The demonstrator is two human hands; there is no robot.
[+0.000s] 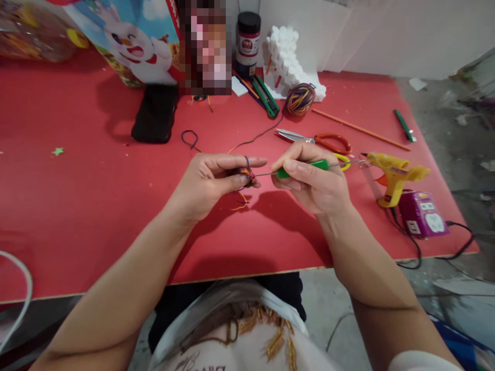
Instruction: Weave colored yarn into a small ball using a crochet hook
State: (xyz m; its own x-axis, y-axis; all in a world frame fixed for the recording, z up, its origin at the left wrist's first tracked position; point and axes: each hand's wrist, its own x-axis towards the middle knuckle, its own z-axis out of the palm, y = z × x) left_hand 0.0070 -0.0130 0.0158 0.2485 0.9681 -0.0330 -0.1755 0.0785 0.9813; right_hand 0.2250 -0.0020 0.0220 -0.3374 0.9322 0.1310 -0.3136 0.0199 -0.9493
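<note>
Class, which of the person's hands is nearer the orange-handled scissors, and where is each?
Right: the right hand is just on the person's side of the orange-handled scissors, while the left hand is farther off, to their left.

Mid-frame, I see the left hand (pixel 207 183) pinching a small yarn piece (pixel 246 174), the right hand (pixel 319 183) holding a green-handled tool (pixel 320 165) to it; 1 yarn ball (pixel 300 99) sits upper right.
</note>
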